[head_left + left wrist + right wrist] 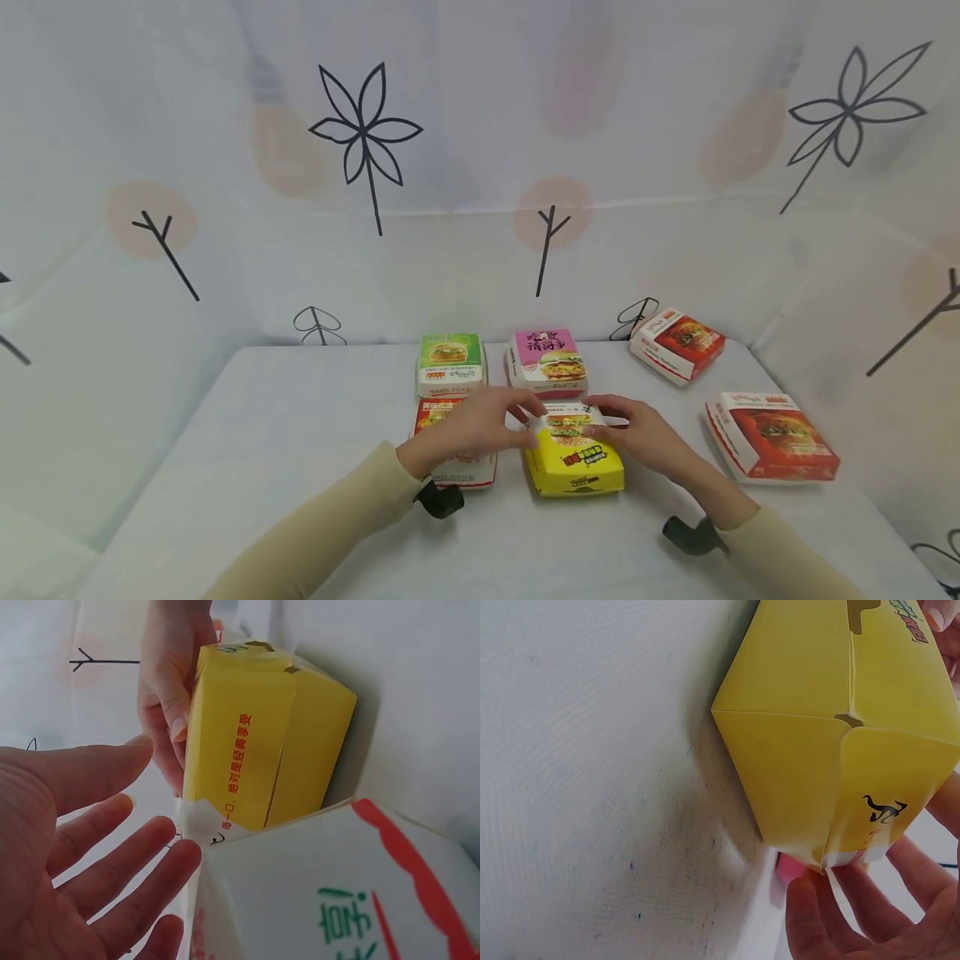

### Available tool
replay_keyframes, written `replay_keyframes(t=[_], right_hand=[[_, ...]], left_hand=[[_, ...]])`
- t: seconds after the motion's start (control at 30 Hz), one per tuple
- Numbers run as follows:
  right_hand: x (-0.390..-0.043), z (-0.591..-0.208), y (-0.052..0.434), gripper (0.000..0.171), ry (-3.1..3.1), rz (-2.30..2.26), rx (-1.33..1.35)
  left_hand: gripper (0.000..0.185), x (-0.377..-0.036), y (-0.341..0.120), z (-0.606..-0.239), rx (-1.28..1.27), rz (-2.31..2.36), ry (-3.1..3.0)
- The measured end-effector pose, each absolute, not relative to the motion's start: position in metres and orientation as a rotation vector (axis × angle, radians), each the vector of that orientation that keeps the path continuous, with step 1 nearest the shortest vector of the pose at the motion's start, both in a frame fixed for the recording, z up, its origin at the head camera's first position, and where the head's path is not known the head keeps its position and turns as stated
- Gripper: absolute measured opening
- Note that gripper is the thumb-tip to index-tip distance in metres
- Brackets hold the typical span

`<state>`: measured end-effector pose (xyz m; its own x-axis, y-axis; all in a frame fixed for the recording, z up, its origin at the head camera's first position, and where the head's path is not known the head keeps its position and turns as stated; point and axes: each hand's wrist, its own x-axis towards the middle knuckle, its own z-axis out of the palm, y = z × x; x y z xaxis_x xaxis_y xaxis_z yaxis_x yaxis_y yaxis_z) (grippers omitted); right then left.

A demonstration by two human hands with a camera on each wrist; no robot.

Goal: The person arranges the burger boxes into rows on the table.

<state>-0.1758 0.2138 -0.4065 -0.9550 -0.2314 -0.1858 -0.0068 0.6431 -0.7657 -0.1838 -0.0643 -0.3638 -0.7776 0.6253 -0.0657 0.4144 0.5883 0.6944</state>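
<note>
A yellow burger box (576,463) stands in the middle of the table, seen also in the left wrist view (262,742) and the right wrist view (832,727). My right hand (603,423) holds its far right edge, thumb on the lid and fingers (855,915) round the corner. My left hand (525,412) is spread with straight fingers (112,847), its tips touching the box's far left edge. Under that hand lies a white and red box (457,468), which fills the lower part of the left wrist view (337,900).
Behind the yellow box stand a green box (450,362) and a pink box (551,358). Two red boxes lie at the right, one at the back (677,343) and one nearer (772,437). A white cloth covers the table (285,433), and a patterned curtain hangs behind.
</note>
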Motion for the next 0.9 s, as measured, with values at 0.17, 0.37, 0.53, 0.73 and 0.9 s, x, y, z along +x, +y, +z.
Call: replay_keyframes(t=[0.17,0.37,0.53,0.73,0.9], right_hand=[[-0.176,-0.407,0.215,0.063,2.6,-1.207,-0.201],[-0.173,-0.406,0.217,0.058,2.597,-1.206,-0.213],[-0.171,-0.406,0.22,0.048,2.585,-1.224,-0.227],[-0.172,-0.407,0.224,0.046,2.555,-1.258,-0.21],[-0.17,-0.407,0.225,0.051,2.529,-1.282,-0.217]], left_hand=[[0.036,-0.182,-0.062,-0.365,0.843,0.965,2.503],[0.042,-0.181,-0.06,-0.364,0.825,0.932,2.494],[0.047,-0.18,-0.058,-0.362,0.797,0.909,2.501],[0.052,-0.181,-0.057,-0.363,0.794,0.842,2.543],[0.052,-0.181,-0.056,-0.366,0.797,0.819,2.557]])
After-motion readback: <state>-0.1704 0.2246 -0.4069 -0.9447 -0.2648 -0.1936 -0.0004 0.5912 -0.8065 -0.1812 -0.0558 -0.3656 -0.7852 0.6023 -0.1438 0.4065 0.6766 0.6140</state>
